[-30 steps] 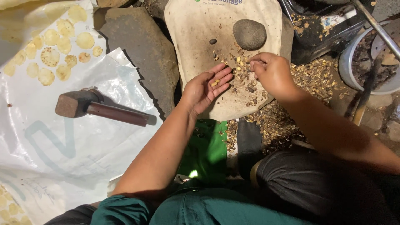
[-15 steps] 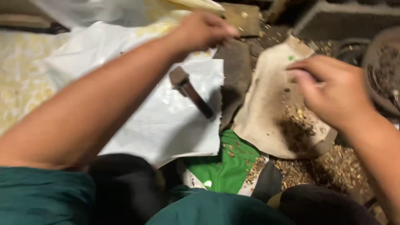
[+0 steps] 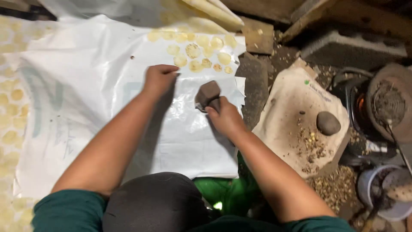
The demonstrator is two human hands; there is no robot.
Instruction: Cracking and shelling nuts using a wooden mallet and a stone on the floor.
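On the white plastic sheet (image 3: 86, 99), seen from the head camera, both bare hands are at work. The right hand (image 3: 224, 118) is closed around the handle of a hammer (image 3: 208, 93), whose dark blocky head is seen just above the knuckles; the handle itself is hidden by the fingers. The hammer head is held over the sheet, close to the sheet's torn right edge. The left hand (image 3: 159, 79) is curled with its fingertips pinched together; whether something small is held between them cannot be told. It is placed on or just over the sheet, well left of the hammer head and just below a cluster of flattened yellow discs (image 3: 199, 53) laid near the sheet's top edge.

Open sheet is seen between the two hands and to the left of the left forearm. More yellow discs are laid along the far left edge (image 3: 10, 103). Beyond the sheet's right edge a flat dark stone (image 3: 257, 86) is seen, then a tan cloth-covered slab (image 3: 296, 111) bearing a round grey stone (image 3: 328, 123) and scattered nut fragments (image 3: 311, 144). Farther right, a small stove (image 3: 388, 105) is crowded against the frame edge.
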